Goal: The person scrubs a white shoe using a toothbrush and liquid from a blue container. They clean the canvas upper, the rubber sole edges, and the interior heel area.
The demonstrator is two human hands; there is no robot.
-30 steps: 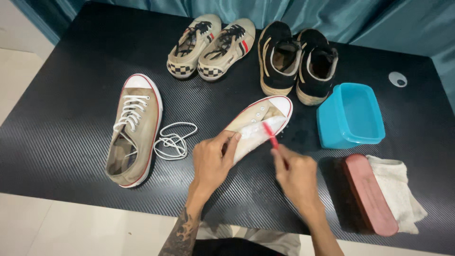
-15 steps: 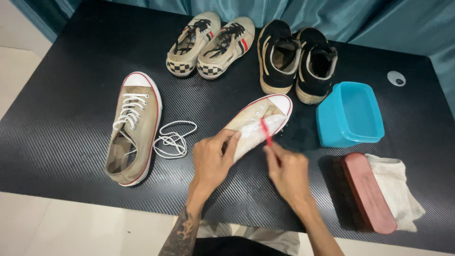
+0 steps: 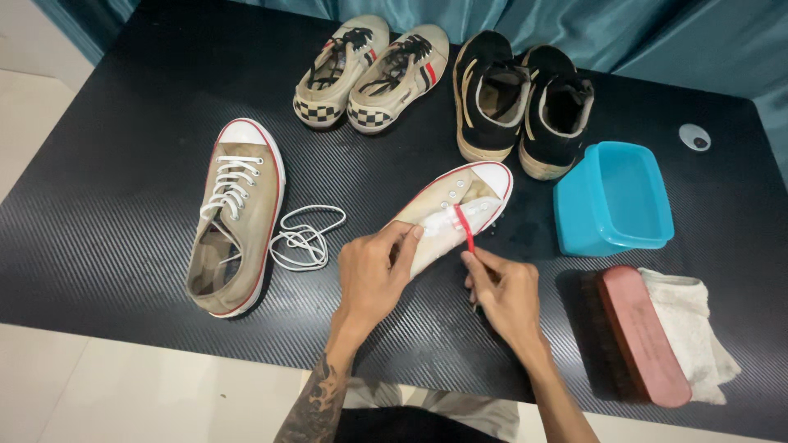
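Likely home: black desk [image 3: 123, 213]; teal curtain [image 3: 624, 33]; pale tiled floor [image 3: 123, 385]; worn sneakers [image 3: 369, 66].

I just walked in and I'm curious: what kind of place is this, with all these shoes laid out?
Probably a home shoe-cleaning spot: pairs of sneakers on a black table, a blue tub, and a large brush lying on a cloth.

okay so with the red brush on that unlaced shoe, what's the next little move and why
Probably another short stroke along the tongue. The right hand holds the red toothbrush bristles-down on the unlaced tan sneaker, whose tongue looks foamy white, while the left hand steadies its side.
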